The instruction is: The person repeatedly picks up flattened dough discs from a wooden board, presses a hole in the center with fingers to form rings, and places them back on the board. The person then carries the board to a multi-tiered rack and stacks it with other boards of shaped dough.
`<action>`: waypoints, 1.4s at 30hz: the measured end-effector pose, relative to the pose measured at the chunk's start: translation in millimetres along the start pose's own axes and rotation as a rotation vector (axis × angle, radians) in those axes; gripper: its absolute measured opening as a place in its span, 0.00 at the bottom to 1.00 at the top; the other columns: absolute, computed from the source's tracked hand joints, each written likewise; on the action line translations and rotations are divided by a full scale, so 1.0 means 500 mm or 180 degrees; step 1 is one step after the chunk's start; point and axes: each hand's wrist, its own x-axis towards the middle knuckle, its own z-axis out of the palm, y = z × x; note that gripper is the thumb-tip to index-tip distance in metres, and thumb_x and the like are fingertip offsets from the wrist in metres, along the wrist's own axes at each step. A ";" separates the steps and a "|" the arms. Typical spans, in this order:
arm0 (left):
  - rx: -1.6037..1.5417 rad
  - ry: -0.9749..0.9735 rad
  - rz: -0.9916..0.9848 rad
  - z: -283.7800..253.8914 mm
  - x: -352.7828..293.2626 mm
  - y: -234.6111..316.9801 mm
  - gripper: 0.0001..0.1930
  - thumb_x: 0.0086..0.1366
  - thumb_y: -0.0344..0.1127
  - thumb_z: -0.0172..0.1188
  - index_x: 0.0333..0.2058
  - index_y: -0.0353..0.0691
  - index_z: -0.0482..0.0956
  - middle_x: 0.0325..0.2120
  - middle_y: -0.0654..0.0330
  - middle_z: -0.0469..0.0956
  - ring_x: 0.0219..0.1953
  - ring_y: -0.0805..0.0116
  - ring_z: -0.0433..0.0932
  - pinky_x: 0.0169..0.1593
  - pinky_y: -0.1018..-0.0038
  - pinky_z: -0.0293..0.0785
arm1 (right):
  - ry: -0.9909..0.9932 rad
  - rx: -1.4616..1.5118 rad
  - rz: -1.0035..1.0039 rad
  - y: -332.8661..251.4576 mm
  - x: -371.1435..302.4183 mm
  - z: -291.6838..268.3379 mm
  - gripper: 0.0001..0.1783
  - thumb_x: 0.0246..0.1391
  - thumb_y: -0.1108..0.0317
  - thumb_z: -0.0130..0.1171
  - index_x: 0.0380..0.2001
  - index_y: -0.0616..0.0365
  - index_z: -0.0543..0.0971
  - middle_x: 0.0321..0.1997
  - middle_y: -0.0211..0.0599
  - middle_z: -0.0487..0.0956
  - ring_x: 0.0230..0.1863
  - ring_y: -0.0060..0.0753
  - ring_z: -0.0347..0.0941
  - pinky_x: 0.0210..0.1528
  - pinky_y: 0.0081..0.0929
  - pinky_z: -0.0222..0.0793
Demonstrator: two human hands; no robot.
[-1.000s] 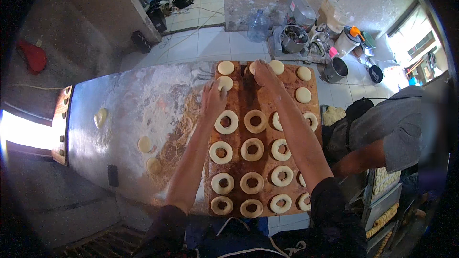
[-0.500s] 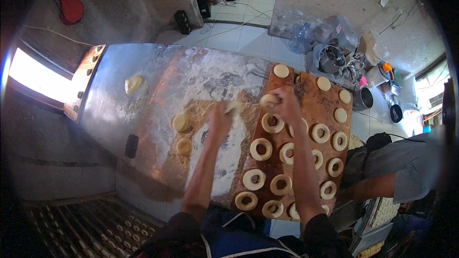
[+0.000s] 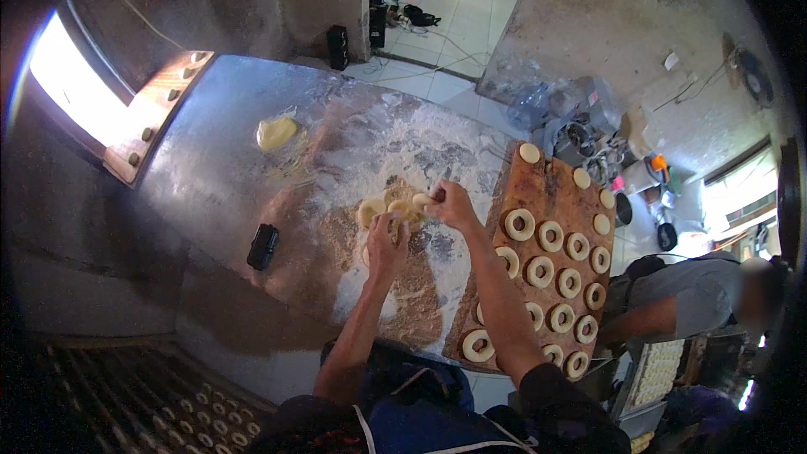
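My right hand [image 3: 451, 207] pinches a small pale round of dough [image 3: 422, 202] above the floury middle of the metal table. Close beside it, my left hand [image 3: 388, 245] has its fingers closed at another piece of dough [image 3: 407, 212]; its fingertips partly cover that piece. A flat dough disc [image 3: 370, 211] lies just beyond my left hand, and another disc is mostly hidden behind that hand. To the right, a wooden board [image 3: 525, 189] bears several dough rings [image 3: 540, 271] in rows, with several plain dough discs [image 3: 530, 153] along its far and right edges.
A yellowish lump [image 3: 276, 134] sits at the table's far left, with a black object [image 3: 263, 246] nearer me. Rings rest on a rack [image 3: 202, 416] at lower left. A person in a grey shirt [image 3: 698, 298] is at right. Pots and a water bottle [image 3: 530, 107] stand beyond the board.
My right hand has moved left from the board to the floury table, carrying a dough piece, and is now close to my left hand. The view has turned and shifted.
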 end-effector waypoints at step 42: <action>-0.2535 -0.0642 -0.0981 0.184 -0.040 0.074 0.18 0.69 0.47 0.47 0.24 0.42 0.64 0.19 0.69 0.62 0.23 0.75 0.60 0.29 0.72 0.60 | 0.1177 0.1291 0.1286 -0.051 -0.257 -0.019 0.39 0.66 0.38 0.36 0.18 0.65 0.68 0.13 0.32 0.60 0.20 0.33 0.57 0.28 0.40 0.57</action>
